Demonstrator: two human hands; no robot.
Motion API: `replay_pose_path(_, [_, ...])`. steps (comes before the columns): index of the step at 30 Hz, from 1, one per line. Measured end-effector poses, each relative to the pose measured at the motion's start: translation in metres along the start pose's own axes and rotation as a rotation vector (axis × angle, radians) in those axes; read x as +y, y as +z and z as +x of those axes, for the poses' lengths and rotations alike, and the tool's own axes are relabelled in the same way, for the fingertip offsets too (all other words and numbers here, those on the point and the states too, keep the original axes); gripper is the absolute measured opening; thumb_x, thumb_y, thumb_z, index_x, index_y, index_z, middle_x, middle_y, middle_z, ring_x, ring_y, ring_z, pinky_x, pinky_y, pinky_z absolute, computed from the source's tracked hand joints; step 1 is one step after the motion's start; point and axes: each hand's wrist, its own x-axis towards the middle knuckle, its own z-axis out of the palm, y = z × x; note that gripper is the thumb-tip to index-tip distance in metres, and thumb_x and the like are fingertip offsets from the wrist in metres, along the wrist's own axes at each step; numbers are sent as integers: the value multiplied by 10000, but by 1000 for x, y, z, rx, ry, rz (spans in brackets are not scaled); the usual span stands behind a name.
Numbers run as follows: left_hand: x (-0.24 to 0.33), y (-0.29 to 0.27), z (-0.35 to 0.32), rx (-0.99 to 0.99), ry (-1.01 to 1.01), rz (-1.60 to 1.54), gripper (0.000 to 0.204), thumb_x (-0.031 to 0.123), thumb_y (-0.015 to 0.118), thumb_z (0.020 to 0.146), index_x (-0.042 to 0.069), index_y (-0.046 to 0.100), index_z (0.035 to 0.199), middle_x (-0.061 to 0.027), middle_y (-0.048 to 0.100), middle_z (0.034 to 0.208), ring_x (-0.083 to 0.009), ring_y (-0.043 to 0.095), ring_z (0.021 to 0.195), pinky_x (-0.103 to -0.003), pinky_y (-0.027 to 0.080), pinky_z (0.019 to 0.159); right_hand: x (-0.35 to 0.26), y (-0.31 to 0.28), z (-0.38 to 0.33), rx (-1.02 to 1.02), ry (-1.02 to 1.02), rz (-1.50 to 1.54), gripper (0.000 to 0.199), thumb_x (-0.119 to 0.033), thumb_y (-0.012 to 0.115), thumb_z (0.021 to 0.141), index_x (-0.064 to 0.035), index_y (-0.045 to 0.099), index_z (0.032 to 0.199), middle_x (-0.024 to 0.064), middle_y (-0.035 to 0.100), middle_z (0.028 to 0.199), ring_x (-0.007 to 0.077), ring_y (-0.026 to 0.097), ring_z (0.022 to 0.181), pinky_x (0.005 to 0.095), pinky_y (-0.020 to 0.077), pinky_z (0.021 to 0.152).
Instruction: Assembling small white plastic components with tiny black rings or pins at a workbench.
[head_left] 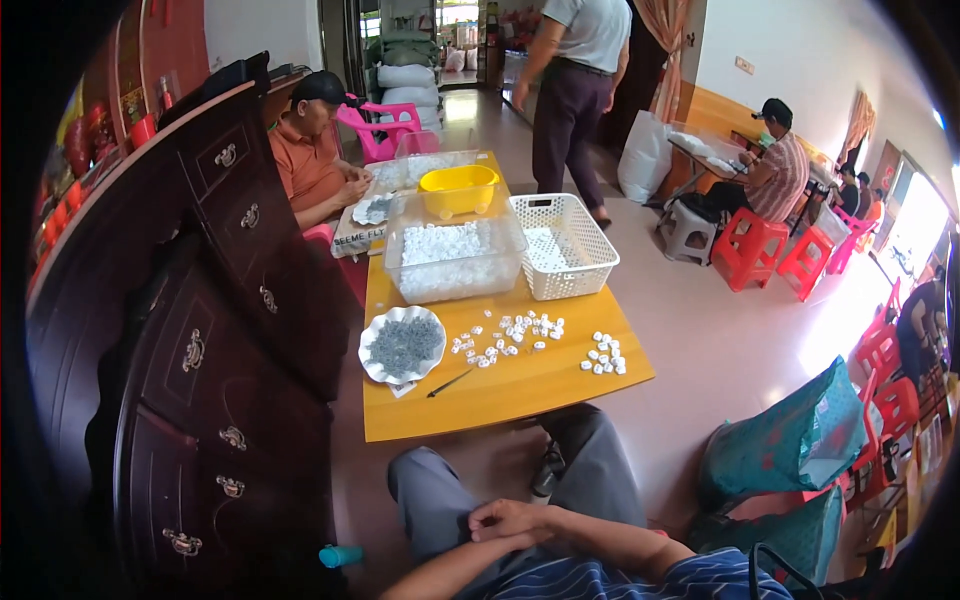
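Observation:
Both hands rest in my lap, below the table's near edge. My right hand point(502, 521) lies over my left wrist with its fingers loosely curled, and I see nothing in it. Most of my left hand point(537, 536) is hidden under the right forearm, its fingers out of sight. On the yellow-brown table point(540, 395) a loose scatter of small white plastic pieces point(512, 336) lies in the middle. A second cluster of white pieces point(604, 354) sits to the right. A scalloped white plate point(366, 352) at the left holds many tiny grey parts point(404, 345). Near it lies a thin dark pointed tool point(450, 383).
Behind the pieces stand a clear bin point(455, 278) of white parts, a white basket point(570, 283) and a yellow tub point(459, 192). A dark wood cabinet point(240, 330) borders the left. One person works opposite-left; another walks beyond. Teal sacks point(785, 440) stand at right.

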Motion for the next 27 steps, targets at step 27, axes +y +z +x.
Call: replay_pose_path(27, [0, -40, 41, -63, -108, -54, 130, 227, 667, 883, 103, 703, 897, -174, 727, 884, -387, 704, 876, -508, 557, 775, -43, -173, 3, 1177, -47, -784, 218, -127, 639, 909, -87, 714, 1109, 127, 679, 876, 335, 682, 790, 416, 554, 716])
